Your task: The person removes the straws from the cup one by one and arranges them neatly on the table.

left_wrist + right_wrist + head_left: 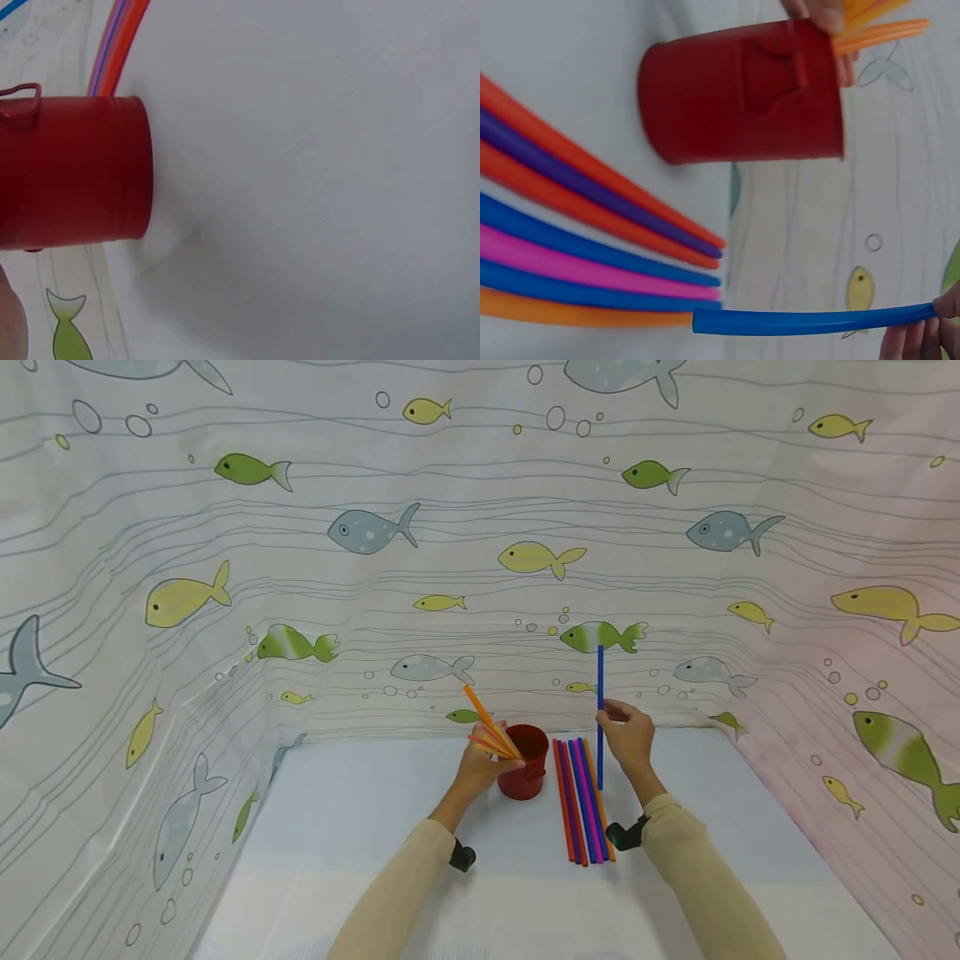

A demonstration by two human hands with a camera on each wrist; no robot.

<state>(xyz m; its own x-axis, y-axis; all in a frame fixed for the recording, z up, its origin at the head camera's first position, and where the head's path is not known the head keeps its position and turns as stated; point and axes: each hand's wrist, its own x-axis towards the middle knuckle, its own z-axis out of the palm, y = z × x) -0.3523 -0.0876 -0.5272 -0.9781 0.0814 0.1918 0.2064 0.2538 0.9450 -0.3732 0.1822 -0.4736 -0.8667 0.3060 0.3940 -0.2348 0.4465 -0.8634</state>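
Observation:
In the head view my left hand (477, 770) grips a bunch of orange straws (478, 703) that fan up and to the left. Its thumb lies at the rim of a small red bucket (521, 785), which stands upright. My right hand (632, 737) pinches a blue straw (601, 677) near its middle and holds it upright. In the right wrist view the free lower end of this blue straw (780, 322) shows, with fingertips around it higher up. The left wrist view shows the bucket's wall (75, 172) and a wire side handle (26, 94).
Between the bucket and my right hand, a row of straws (579, 802) in red, purple, blue, pink and orange lies side by side on the white table (337, 843). A fish-patterned curtain (480, 510) encloses the table at the back and sides.

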